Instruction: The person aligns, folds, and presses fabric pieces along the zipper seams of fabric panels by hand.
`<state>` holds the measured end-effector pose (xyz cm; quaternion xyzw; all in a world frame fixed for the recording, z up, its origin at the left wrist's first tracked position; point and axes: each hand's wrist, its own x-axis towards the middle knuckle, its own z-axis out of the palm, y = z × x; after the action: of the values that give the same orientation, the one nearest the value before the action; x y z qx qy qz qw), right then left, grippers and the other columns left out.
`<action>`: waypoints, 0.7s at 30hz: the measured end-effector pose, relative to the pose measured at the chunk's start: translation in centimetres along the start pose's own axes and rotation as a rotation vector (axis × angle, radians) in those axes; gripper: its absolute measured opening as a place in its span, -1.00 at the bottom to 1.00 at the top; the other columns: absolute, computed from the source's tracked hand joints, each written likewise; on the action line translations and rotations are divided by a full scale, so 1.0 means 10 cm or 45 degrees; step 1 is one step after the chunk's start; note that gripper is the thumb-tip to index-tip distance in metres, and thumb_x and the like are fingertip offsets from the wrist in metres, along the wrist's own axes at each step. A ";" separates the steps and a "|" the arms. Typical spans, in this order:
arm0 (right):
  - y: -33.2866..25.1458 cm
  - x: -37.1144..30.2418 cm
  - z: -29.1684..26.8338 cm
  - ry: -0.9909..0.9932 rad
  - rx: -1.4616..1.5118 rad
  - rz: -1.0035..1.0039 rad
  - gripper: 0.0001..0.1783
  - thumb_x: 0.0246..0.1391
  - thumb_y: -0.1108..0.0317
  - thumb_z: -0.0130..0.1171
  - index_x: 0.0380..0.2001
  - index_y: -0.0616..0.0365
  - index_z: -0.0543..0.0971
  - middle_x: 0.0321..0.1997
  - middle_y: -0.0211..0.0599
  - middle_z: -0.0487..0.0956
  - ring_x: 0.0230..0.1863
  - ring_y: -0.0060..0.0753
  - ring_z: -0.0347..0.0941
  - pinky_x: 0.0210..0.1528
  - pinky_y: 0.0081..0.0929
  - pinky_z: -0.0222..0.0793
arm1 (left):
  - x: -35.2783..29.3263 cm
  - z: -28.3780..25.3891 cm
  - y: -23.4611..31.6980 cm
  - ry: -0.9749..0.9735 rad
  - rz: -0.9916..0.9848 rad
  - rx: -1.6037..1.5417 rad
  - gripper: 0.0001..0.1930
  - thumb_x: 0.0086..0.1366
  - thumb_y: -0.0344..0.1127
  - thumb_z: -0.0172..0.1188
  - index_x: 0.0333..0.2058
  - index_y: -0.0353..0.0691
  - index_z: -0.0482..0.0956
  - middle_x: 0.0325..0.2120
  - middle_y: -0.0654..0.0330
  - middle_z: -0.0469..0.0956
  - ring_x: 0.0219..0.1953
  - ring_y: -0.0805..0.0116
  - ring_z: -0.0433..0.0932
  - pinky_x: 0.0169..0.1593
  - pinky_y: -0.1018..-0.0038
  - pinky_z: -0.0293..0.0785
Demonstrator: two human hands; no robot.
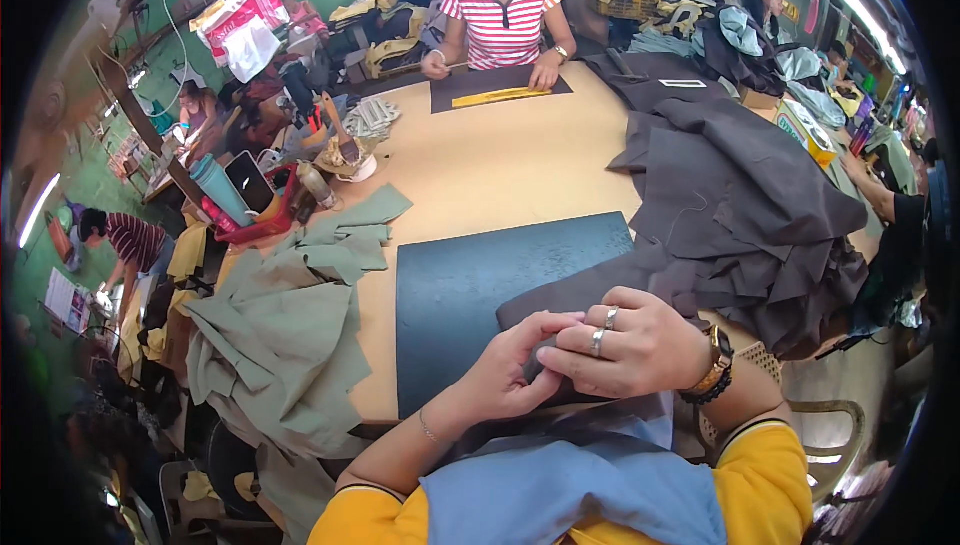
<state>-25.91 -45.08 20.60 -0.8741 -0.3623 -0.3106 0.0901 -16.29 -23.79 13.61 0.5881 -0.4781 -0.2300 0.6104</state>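
Both sets of fingers are closed on one dark brown fabric piece point(560, 297) — left hand point(505, 370) pinching its near edge, right hand point(630, 345) over it — on the black mat point(450, 285). It seems barely begun; the brown pile point(745, 205) waits on the worktop point(500, 155).

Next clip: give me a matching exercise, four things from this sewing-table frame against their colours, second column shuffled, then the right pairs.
Things:
1. Fabric pile on the person's left
2. Flat mat on the table
3. Ruler in front of the co-worker across the table
4. Fabric piece pinched by the left hand and right hand

Colours:
A. yellow
B. dark brown
C. sage green
D. black

Pairs: 1-C, 2-D, 3-A, 4-B
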 end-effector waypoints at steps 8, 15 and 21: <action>0.14 0.42 -0.29 -0.183 -0.222 -0.344 -0.64 0.07 0.27 0.34 -0.04 0.05 0.71 -0.24 -0.58 0.52 -0.37 -0.63 0.45 -0.27 -0.52 0.35 | 0.33 -0.33 0.19 -0.049 0.393 0.394 -0.78 0.20 -0.31 0.35 -0.21 -0.13 0.54 -0.16 0.16 0.72 0.03 0.14 0.77 0.53 -0.04 0.22; 0.05 0.74 -0.59 -0.107 -0.348 -0.265 -0.66 0.05 0.29 0.35 -0.07 0.03 0.76 -0.28 -0.57 0.59 -0.47 -0.60 0.44 -0.16 -0.37 0.48 | 0.27 -0.60 0.58 0.231 0.651 0.942 -0.69 0.19 -0.29 0.45 -0.17 -0.11 0.52 -0.49 0.22 0.56 -0.43 0.14 0.65 -0.04 0.21 0.66; 0.39 0.73 -0.76 -0.050 -0.411 -0.119 -0.63 -0.06 0.34 0.37 -0.10 0.00 0.73 -0.40 -0.52 0.59 -0.47 -0.47 0.53 -0.19 -0.32 0.52 | 0.15 -0.92 0.43 0.472 0.478 1.394 -0.42 0.18 -0.54 0.34 0.21 -0.29 0.50 -0.09 -0.03 0.61 -0.23 0.18 0.64 -0.18 0.38 0.59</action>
<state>-22.86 -46.61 31.26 -0.8653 -0.3497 -0.3515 -0.0731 -9.01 -19.56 19.47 0.7527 -0.5081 0.2672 0.3224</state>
